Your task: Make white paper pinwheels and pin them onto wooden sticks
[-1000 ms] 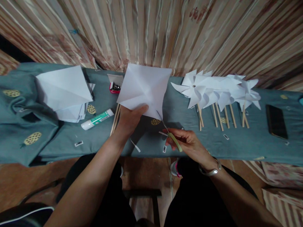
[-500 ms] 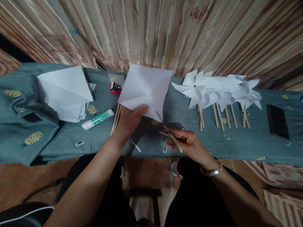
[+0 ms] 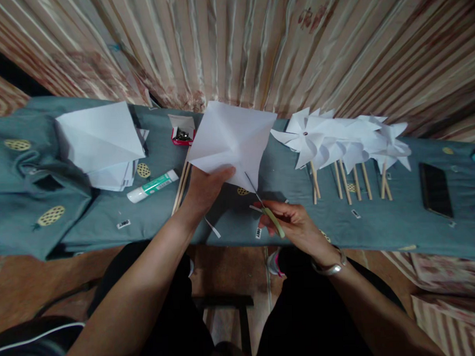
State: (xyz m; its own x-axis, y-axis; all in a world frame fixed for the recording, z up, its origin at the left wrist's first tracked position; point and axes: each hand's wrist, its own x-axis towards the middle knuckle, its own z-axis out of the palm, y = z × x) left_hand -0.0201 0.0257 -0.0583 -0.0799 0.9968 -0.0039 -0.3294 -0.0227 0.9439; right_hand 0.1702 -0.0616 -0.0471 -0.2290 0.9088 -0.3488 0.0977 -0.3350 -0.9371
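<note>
Red box, far side left of centre: lid flap up, small metal pieces inside. Left hand pinches the white paper sheet, thumb on top, fingers hidden underneath; sheet is far centre. Right hand grips scissors, blade at the sheet's near corner; can't tell blade spread. Vs a second ago: sheet slid slightly right, exposing more of the box; scissors about the same. Counter near edge runs just below right hand. Sheet-to-pinwheels gap on the right is narrow; wider stretch from right hand to phone.
</note>
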